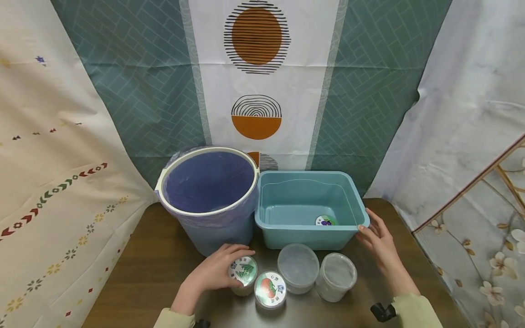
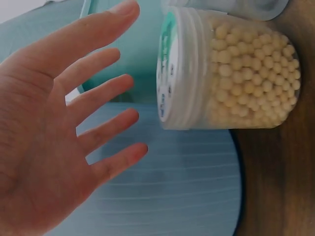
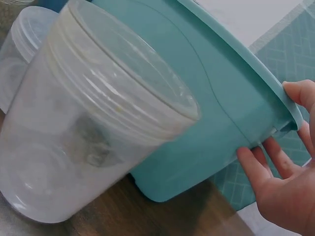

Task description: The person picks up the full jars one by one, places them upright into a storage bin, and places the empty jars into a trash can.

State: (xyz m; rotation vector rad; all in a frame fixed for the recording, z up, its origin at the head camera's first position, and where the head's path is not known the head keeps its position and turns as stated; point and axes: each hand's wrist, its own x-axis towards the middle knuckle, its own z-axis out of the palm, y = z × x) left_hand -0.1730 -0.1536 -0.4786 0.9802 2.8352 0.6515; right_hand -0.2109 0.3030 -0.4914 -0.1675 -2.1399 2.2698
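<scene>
Clear round plastic jar (image 1: 246, 272), filled with pale little balls (image 2: 253, 73) and topped by a white lid with green leaves: we find it upright on the brown wooden table (image 1: 156, 273), nearer the left edge than the right, in front of the tall blue round bin (image 1: 223, 234) with its cream rim.

As far as we can judge, the work is at an early stage. Inside the turquoise rectangular plastic basin (image 1: 287, 236) we see one white round top printed with a purple vegetable (image 1: 325, 220); whether a container stands beneath it, we cannot tell. Left on the table, besides our jar, are a silvery-white-lidded jar with a red tomato picture (image 1: 270, 289) and two unprinted translucent plastic containers, one in the middle (image 1: 298, 268) and one closer to the table's right edge (image 1: 336, 277).

Our left hand (image 1: 215, 271) curves about the jar's left and far sides, its fingers spread and gripping nothing. From the left wrist we see the lid facing the fingertips across a gap, so the jar lies just beyond them. Our right hand (image 1: 379, 243) holds the basin by its near right corner, thumb on the rim and fingers beneath, well apart from the jar.
</scene>
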